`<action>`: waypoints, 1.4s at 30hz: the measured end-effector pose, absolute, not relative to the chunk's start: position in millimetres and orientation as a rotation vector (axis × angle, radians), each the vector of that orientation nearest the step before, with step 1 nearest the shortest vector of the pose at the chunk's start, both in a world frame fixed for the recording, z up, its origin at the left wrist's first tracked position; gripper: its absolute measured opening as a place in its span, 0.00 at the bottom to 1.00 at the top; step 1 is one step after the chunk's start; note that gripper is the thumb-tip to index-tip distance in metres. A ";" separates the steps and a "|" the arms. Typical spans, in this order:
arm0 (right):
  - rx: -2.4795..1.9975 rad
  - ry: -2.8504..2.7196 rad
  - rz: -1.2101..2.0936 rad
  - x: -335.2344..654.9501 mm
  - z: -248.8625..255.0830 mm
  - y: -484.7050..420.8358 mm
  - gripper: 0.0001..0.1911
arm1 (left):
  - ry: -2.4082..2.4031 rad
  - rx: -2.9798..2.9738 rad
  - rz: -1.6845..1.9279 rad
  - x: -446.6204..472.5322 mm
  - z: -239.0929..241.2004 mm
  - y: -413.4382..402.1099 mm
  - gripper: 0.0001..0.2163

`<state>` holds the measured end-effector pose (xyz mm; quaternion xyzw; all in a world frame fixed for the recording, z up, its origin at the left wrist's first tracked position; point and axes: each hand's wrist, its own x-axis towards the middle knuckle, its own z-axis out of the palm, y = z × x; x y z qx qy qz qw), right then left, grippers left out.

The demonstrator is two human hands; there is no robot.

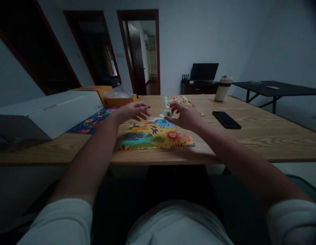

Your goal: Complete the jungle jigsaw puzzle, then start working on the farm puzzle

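Right hand point(184, 115) pinches puzzle piece point(166, 112) — left hand point(131, 112) hovers.

I see white short sleeves at 7 and 5 o'clock, bare forearms, dark trousers below

Three puzzle boards lie on the table: near point(155, 136), left point(90, 122), far point(177, 100). One phone point(226, 119), one tumbler point(223, 88), two hands.

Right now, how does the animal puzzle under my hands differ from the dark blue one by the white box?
The animal puzzle is bright yellow and green, lying fully in view at the table's near edge. The dark blue puzzle is partly tucked beside the white box, further left. Both lie flat on the wooden table.
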<state>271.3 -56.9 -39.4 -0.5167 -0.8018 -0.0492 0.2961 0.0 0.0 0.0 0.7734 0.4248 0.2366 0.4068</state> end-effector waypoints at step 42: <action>-1.617 -2.616 0.430 272.6 -64.0 -39.6 0.30 | 1.512 2.109 0.710 -23.3 -85.7 72.4 0.16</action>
